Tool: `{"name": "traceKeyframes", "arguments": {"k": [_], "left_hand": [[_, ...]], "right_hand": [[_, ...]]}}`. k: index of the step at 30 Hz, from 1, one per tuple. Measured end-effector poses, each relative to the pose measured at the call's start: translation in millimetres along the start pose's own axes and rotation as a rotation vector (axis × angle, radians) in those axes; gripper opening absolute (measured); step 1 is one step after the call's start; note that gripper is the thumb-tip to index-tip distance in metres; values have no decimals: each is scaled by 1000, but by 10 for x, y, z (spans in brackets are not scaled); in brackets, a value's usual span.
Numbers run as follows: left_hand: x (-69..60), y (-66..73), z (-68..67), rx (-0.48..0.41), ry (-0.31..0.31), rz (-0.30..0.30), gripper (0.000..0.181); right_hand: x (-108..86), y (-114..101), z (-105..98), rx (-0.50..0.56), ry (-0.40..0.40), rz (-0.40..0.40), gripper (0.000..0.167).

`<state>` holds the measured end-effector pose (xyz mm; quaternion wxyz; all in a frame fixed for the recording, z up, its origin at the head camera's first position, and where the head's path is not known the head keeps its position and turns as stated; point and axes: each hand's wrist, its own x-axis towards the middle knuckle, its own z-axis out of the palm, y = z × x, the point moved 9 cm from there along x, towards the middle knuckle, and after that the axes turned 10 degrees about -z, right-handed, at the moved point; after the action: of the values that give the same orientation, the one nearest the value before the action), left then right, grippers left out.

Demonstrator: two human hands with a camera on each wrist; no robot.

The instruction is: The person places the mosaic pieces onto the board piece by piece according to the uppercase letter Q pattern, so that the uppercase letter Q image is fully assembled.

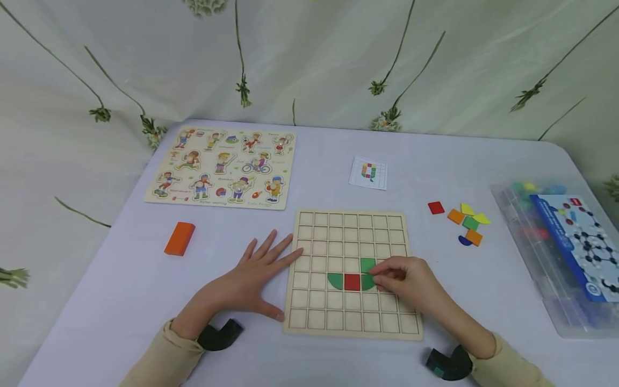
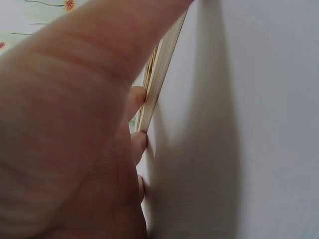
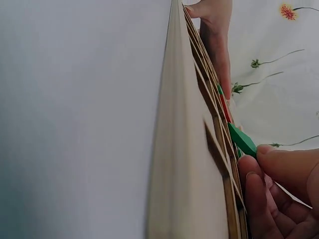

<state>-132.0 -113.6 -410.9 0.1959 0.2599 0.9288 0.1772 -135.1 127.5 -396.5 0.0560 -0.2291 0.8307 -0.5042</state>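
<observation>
The wooden grid board (image 1: 316, 318) holds a red square (image 1: 352, 282) with a green quarter-round piece (image 1: 336, 280) on its left. A green square (image 1: 367, 264) lies one row up, to the right. Thumb and fingers of my right hand (image 1: 411, 282) pinch a green curved piece (image 1: 367, 282) right of the red square; in the right wrist view that green piece (image 3: 242, 140) is tilted, its lower end at the board. My left hand (image 1: 249, 279) is spread, fingertips and thumb touching the board's left edge, as the left wrist view shows along the board's side (image 2: 162, 64).
A picture card (image 1: 368, 172) lies behind the board and a figure puzzle (image 1: 220, 166) at the back left. An orange block (image 1: 179, 238) is at left. Loose coloured pieces, among them a red one (image 1: 436, 207), lie right, beside a clear plastic box (image 1: 527, 258) with a blue booklet (image 1: 575, 242).
</observation>
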Motion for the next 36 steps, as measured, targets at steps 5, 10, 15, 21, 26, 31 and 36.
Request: {"name": "traceKeyframes", "arguments": {"k": [5, 10, 15, 21, 26, 31, 36], "left_hand": [[10, -6, -15, -1, -3, -1, 117], [19, 2, -4, -3, -6, -5, 117], [36, -1, 5, 0, -11, -5, 117], [26, -10, 0, -10, -19, -11, 117], [8, -16, -16, -9, -11, -13, 116], [0, -28, -23, -12, -7, -7, 116], [0, -22, -14, -17, -5, 6, 115]], "right_hand": [[22, -23, -2, -62, -2, -12, 9], [5, -10, -7, -86, 5, 0, 8], [2, 7, -25, -92, 10, 19, 8], [19, 66, -231, -51, 62, 86, 10], [56, 174, -728, -144, 204, 108, 13], [91, 406, -1203, -231, 356, 169, 24], [152, 634, -1421, -252, 367, 245, 33]]}}
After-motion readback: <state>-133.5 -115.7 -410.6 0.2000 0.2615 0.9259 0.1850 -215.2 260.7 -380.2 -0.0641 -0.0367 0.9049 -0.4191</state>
